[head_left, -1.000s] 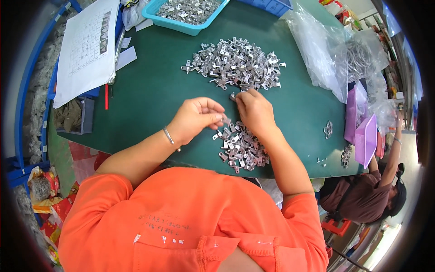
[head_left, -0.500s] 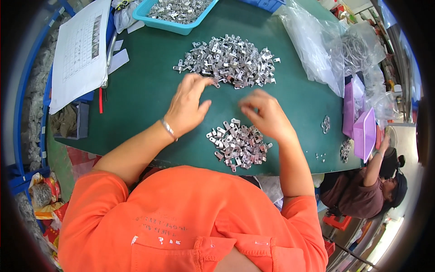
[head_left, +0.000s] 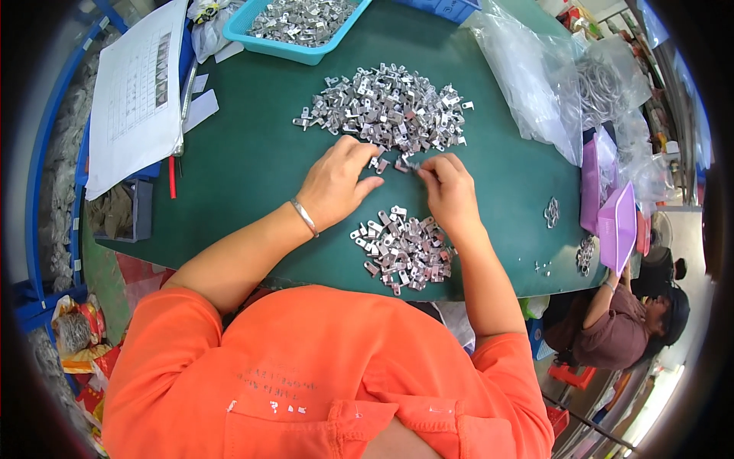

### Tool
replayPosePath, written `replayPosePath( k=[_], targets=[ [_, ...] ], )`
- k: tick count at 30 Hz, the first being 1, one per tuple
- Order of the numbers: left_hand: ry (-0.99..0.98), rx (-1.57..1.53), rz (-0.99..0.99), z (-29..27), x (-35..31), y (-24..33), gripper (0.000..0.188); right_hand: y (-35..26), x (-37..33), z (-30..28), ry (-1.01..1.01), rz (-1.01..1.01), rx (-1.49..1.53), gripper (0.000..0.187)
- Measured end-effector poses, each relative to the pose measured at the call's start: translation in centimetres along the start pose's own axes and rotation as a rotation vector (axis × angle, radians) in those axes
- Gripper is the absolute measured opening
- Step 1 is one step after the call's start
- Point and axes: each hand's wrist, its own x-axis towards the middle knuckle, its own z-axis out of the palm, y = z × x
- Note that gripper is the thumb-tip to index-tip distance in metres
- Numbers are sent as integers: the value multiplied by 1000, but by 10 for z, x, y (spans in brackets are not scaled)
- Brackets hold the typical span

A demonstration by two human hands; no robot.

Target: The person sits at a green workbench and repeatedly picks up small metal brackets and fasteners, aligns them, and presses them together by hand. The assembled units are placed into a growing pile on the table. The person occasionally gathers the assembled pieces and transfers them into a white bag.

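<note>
A large heap of small silver metal brackets (head_left: pixel 390 103) lies on the green table, and a smaller pile of like brackets (head_left: pixel 404 249) is close to my body. At the near edge of the large heap is my left hand (head_left: pixel 336 183), its thumb apart from the fingers and its fingertips beside a few loose brackets (head_left: pixel 379 164). Opposite it, my right hand (head_left: pixel 449 193) has thumb and forefinger pinched on a small metal bracket (head_left: pixel 412 165), slightly blurred and partly hidden by the fingertips.
Behind the heap stands a light blue basket (head_left: pixel 306 53) of brackets. Paper sheets (head_left: pixel 134 107) lie at the left above a grey bin (head_left: pixel 141 210). Clear plastic bags (head_left: pixel 524 88) and purple trays (head_left: pixel 616 226) line the right side, where another person (head_left: pixel 619 325) works.
My right hand has moved up to the heap's near edge and now pinches a bracket. My left hand has shifted slightly right and nearer, and a few brackets have come away from the heap.
</note>
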Motion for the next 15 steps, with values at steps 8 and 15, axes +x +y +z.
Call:
replayPosePath(
  k=[8, 15],
  targets=[
    [-68, 119, 98, 13, 8, -1, 26, -11, -22, -19, -128, 542, 893, 8],
    [-44, 94, 234, 11, 13, 2, 25, -12, -31, -33, -97, 709, 1224, 10]
  ],
)
